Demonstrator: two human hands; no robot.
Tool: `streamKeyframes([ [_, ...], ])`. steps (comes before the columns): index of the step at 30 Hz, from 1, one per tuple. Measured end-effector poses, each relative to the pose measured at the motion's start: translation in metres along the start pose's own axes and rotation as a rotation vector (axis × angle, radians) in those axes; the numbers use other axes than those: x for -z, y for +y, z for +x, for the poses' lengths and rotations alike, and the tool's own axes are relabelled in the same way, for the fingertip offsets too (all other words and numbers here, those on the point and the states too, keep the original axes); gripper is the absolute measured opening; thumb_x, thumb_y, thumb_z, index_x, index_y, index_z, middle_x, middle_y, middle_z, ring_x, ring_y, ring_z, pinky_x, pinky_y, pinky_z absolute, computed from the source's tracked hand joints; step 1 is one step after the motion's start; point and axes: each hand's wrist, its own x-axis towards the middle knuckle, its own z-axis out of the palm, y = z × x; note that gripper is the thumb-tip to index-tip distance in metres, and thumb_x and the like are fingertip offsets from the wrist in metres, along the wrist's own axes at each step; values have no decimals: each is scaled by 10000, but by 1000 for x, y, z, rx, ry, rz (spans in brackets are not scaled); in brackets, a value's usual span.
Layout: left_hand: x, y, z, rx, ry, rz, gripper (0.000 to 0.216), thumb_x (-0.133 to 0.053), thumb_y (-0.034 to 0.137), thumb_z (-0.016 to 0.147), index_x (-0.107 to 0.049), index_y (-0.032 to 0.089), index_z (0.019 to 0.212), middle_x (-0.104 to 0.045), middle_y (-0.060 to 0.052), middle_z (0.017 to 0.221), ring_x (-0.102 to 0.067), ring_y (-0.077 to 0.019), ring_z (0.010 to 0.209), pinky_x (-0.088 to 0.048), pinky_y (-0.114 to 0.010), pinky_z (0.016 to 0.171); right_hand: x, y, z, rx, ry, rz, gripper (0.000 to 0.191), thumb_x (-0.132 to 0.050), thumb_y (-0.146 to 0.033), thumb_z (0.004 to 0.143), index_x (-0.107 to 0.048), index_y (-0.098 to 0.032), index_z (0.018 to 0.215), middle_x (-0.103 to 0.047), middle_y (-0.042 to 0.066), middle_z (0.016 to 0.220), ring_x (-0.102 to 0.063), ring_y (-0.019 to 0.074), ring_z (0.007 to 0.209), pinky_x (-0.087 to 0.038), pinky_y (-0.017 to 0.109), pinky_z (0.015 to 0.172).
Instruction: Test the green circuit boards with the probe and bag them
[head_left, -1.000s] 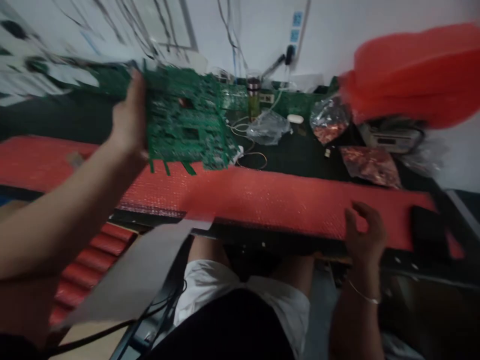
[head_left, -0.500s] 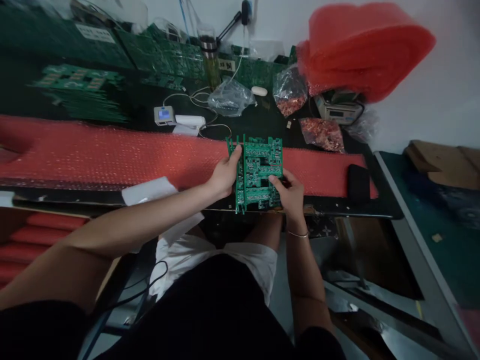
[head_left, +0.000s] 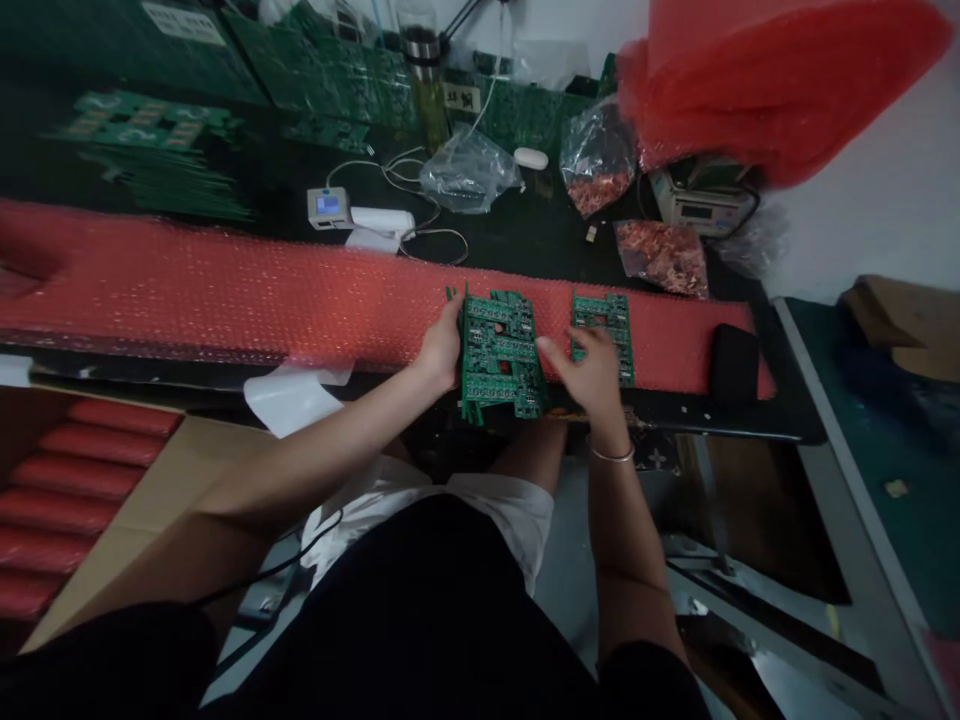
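Grip of left hand (head_left: 442,346) clamped green circuit-board stack (head_left: 498,352); grip of right hand (head_left: 594,374) was open, empty, beside smaller green circuit board (head_left: 609,314).

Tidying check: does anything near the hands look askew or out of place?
The circuit board stack in the left hand juts past the bench's front edge, partly off the red bubble wrap. The single board by the right hand lies flat on the wrap.
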Motion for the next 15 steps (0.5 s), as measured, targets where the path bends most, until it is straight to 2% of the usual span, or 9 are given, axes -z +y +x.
streamKeyframes([
  [2, -4, -1, 1, -68, 74, 46, 469, -663, 630, 950, -763, 178, 1020, -823, -96, 880, -820, -311, 903, -692, -443, 914, -16, -20, -11, 60, -146, 108, 494, -737, -692, 889, -804, -206, 950, -773, 128, 1046, -679, 306, 1087, -523, 460, 1034],
  [3, -4, 0, 1, -100, 102, 72, 457, -689, 627, 939, -765, 184, 1021, -823, -92, 881, -820, -313, 911, -692, -445, 914, -22, -25, -14, 54, -166, 167, 481, -750, -695, 878, -804, -221, 935, -781, 111, 1056, -681, 296, 1086, -525, 446, 1033],
  [6, 1, 6, 6, -169, 142, 124, 461, -694, 633, 946, -771, 191, 1052, -822, -94, 883, -820, -321, 962, -689, -446, 929, -32, -27, -10, -81, -81, 401, 507, -749, -700, 854, -802, -217, 995, -796, 84, 1039, -705, 256, 990, -560, 394, 945],
  [9, 15, 18, 14, -190, 206, 158, 448, -666, 595, 980, -767, 176, 1102, -817, -94, 867, -821, -315, 976, -689, -431, 928, -35, -16, 6, -212, 11, 596, 564, -710, -706, 843, -790, -176, 1020, -783, 62, 905, -696, 221, 832, -569, 353, 821],
  [11, 28, 27, 20, -192, 256, 186, 439, -678, 573, 976, -764, 166, 1115, -814, -93, 861, -822, -312, 961, -692, -421, 915, -38, -7, 19, -237, 49, 621, 585, -691, -719, 824, -779, -164, 989, -772, 59, 885, -690, 215, 822, -561, 342, 810],
  [15, 56, 44, 28, -234, 317, 242, 432, -732, 558, 938, -764, 157, 1097, -810, -93, 865, -822, -314, 940, -695, -405, 883, -43, 11, 35, -265, 66, 516, 617, -642, -767, 802, -737, -169, 923, -737, 51, 832, -668, 212, 803, -538, 327, 767],
])
